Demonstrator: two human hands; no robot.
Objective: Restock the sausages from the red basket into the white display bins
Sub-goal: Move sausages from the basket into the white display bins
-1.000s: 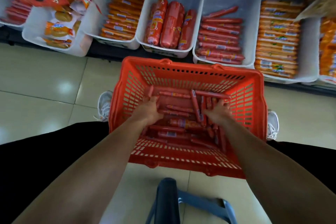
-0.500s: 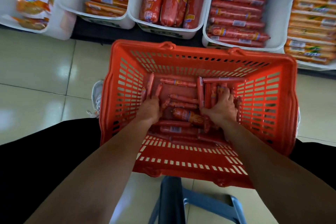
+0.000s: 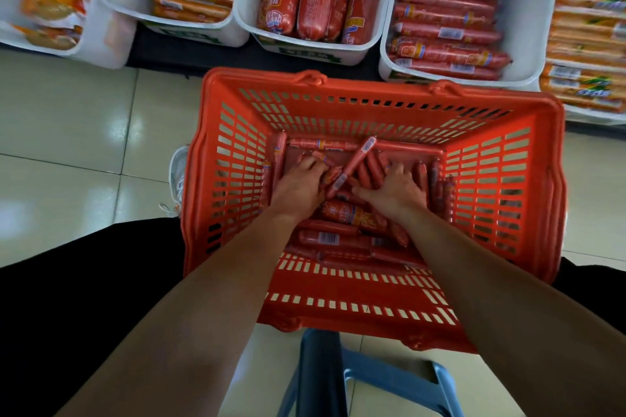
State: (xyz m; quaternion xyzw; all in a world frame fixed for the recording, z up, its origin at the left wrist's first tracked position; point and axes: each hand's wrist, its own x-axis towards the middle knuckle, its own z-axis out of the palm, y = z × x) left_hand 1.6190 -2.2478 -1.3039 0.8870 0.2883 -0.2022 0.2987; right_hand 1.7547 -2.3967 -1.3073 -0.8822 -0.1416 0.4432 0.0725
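The sausages [image 3: 342,213] lie loose and criss-crossed on the bottom of the red basket [image 3: 372,101], which stands on the floor at the centre of the frame, just below the white display bins [image 3: 531,27] along the top edge. They look like thin, light sticks in tight, glossy film: probably firm enough to keep their shape but slippery against one another, so a bundle is best gathered lengthwise and squeezed round its middle, not pinched at the crimped ends, where single sticks could slide out. The left hand [image 3: 298,186] lies palm down on the pile with its fingers bent onto a few sticks; whether it has closed round any cannot be told. The right hand [image 3: 396,193] has its thumb stretched towards the centre and its fingers curled over a clutch of sausages. Between the two hands one tilted sausage [image 3: 352,166] props up on the others. White barcode patches show on several casings, and a fatter one carries a yellow and blue mark, but no writing is sharp enough to read; the green labels on the bin fronts are blurred too.
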